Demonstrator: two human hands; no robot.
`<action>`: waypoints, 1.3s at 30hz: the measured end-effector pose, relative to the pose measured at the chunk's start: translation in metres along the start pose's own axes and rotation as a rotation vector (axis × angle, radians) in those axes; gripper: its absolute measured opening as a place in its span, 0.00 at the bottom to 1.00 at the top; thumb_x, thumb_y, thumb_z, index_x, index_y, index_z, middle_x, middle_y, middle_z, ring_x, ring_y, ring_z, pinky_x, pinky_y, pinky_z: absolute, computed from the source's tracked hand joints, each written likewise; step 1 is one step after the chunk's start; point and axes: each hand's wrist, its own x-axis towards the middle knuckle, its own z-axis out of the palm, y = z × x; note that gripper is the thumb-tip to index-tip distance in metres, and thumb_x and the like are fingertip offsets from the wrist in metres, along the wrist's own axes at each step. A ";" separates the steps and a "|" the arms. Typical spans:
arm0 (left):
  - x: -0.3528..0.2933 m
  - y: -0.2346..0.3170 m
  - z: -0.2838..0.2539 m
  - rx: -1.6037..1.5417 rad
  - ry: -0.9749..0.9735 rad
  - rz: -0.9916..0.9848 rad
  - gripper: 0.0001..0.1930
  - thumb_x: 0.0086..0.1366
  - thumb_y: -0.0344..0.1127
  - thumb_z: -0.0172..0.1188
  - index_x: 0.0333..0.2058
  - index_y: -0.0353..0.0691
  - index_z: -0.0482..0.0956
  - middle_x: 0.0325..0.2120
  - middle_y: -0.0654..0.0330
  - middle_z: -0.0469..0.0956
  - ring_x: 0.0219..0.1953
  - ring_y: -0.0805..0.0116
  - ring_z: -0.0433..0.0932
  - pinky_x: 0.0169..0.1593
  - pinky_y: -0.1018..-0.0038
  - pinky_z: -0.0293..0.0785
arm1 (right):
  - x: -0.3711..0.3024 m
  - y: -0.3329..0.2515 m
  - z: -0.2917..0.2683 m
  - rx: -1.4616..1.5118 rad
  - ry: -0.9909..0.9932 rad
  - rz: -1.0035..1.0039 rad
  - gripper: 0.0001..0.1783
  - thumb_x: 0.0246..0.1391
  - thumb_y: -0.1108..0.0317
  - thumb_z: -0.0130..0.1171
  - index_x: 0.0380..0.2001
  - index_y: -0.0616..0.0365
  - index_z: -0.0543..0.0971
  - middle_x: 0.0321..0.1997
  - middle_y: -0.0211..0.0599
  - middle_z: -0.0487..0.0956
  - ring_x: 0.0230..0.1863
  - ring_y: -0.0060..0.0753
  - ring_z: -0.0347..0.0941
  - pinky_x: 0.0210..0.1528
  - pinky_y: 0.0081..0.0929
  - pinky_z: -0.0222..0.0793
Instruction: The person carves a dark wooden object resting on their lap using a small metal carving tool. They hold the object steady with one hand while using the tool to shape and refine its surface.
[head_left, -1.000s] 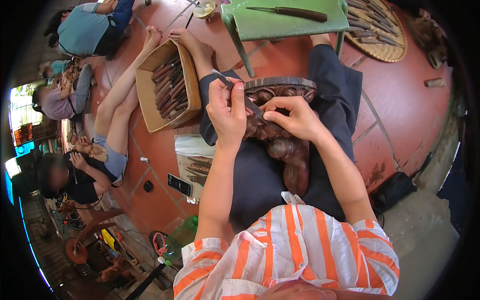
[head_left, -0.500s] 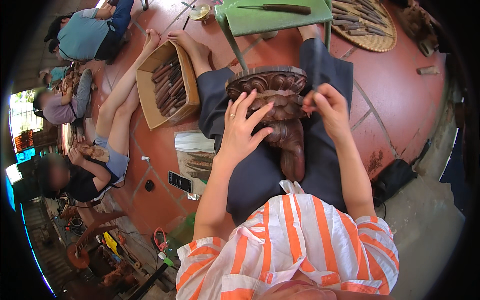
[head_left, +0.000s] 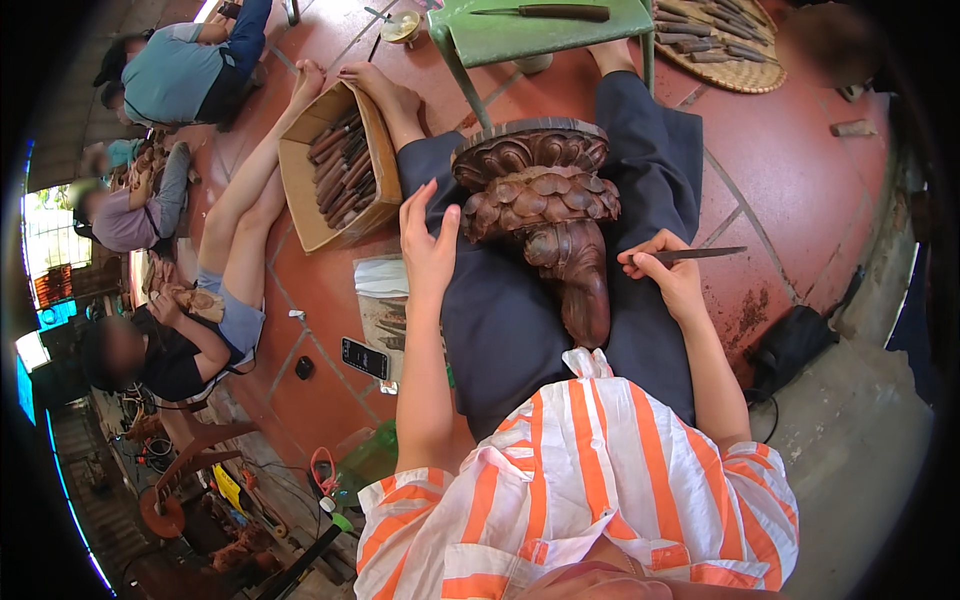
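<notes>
A dark brown carved wooden piece (head_left: pixel 545 215) with leaf shapes lies along my lap, its wide fluted end pointing away from me. My left hand (head_left: pixel 428 245) hovers just left of the carving, fingers spread, holding nothing. My right hand (head_left: pixel 668 270) rests on my right thigh beside the carving's narrow end and grips a slim carving chisel (head_left: pixel 700 254), whose blade points out to the right. I sit on the floor in dark trousers and an orange-and-white striped shirt.
A green stool (head_left: pixel 545 30) with a knife on it stands past my feet. A cardboard box of chisels (head_left: pixel 338 165) sits on the left, a woven tray of tools (head_left: pixel 720 50) at the top right. A phone (head_left: pixel 365 357) lies on the red tiles. Other people sit at left.
Both hands have come off the carving. My left hand lifted away to the left and opened; my right hand drew back to my thigh with the chisel.
</notes>
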 end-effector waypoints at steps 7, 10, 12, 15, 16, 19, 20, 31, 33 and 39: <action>0.069 -0.015 0.027 -0.125 -0.058 0.214 0.28 0.67 0.51 0.57 0.56 0.33 0.71 0.50 0.47 0.75 0.54 0.55 0.73 0.58 0.67 0.66 | 0.008 0.005 -0.006 0.007 0.027 0.005 0.08 0.62 0.67 0.56 0.32 0.61 0.74 0.40 0.46 0.82 0.35 0.27 0.79 0.35 0.22 0.77; 0.084 -0.018 0.035 -0.147 -0.303 0.096 0.28 0.68 0.53 0.56 0.51 0.32 0.72 0.40 0.47 0.78 0.46 0.57 0.76 0.52 0.69 0.69 | 0.008 0.010 -0.009 0.056 0.040 0.012 0.09 0.63 0.66 0.55 0.33 0.61 0.74 0.40 0.46 0.82 0.35 0.27 0.79 0.35 0.22 0.77; 0.084 -0.020 0.037 -0.114 -0.295 0.098 0.28 0.68 0.58 0.53 0.42 0.31 0.72 0.32 0.46 0.76 0.37 0.58 0.76 0.44 0.68 0.70 | 0.008 0.009 -0.010 0.074 0.045 0.016 0.09 0.63 0.66 0.54 0.33 0.61 0.74 0.40 0.46 0.82 0.35 0.27 0.79 0.35 0.22 0.78; 0.080 -0.024 0.044 -0.116 -0.239 0.127 0.29 0.68 0.60 0.52 0.39 0.31 0.71 0.33 0.44 0.74 0.37 0.54 0.74 0.44 0.65 0.69 | 0.009 0.008 -0.013 0.087 0.041 0.008 0.09 0.64 0.66 0.54 0.34 0.61 0.74 0.40 0.46 0.81 0.35 0.27 0.79 0.35 0.21 0.78; 0.081 -0.024 0.046 -0.124 -0.218 0.141 0.30 0.67 0.60 0.52 0.39 0.31 0.71 0.33 0.44 0.74 0.37 0.52 0.74 0.45 0.64 0.69 | 0.009 0.008 -0.013 0.090 0.039 0.001 0.09 0.64 0.66 0.53 0.34 0.61 0.74 0.41 0.46 0.81 0.35 0.27 0.79 0.35 0.21 0.78; 0.081 -0.024 0.047 -0.116 -0.216 0.147 0.30 0.68 0.60 0.51 0.41 0.31 0.70 0.36 0.42 0.74 0.40 0.46 0.73 0.47 0.62 0.68 | 0.009 0.007 -0.013 0.102 0.048 0.002 0.10 0.65 0.66 0.53 0.34 0.62 0.74 0.41 0.46 0.81 0.35 0.27 0.79 0.35 0.21 0.78; 0.081 -0.022 0.047 -0.109 -0.227 0.145 0.30 0.68 0.60 0.50 0.41 0.31 0.70 0.37 0.41 0.74 0.41 0.44 0.73 0.47 0.61 0.68 | 0.008 0.007 -0.012 0.102 0.049 0.002 0.10 0.65 0.66 0.53 0.34 0.62 0.74 0.41 0.46 0.81 0.35 0.27 0.79 0.35 0.21 0.78; 0.083 -0.004 0.046 0.018 -0.241 0.189 0.28 0.69 0.57 0.50 0.43 0.30 0.68 0.39 0.37 0.74 0.46 0.37 0.72 0.50 0.56 0.67 | 0.009 0.006 -0.012 0.139 0.073 0.027 0.09 0.64 0.66 0.53 0.35 0.62 0.73 0.41 0.48 0.81 0.34 0.27 0.80 0.32 0.22 0.80; 0.083 0.003 0.047 0.068 -0.237 0.196 0.27 0.69 0.55 0.51 0.42 0.29 0.68 0.39 0.37 0.74 0.46 0.37 0.72 0.50 0.55 0.67 | 0.010 0.007 -0.011 0.134 0.076 0.041 0.09 0.64 0.66 0.54 0.34 0.62 0.73 0.40 0.47 0.81 0.34 0.27 0.80 0.32 0.22 0.80; 0.085 0.032 0.049 0.252 -0.247 0.242 0.28 0.69 0.57 0.49 0.39 0.30 0.66 0.36 0.37 0.74 0.43 0.37 0.72 0.48 0.54 0.67 | 0.011 0.004 -0.007 0.126 0.072 0.052 0.09 0.64 0.66 0.54 0.34 0.62 0.73 0.40 0.47 0.81 0.34 0.27 0.80 0.32 0.22 0.80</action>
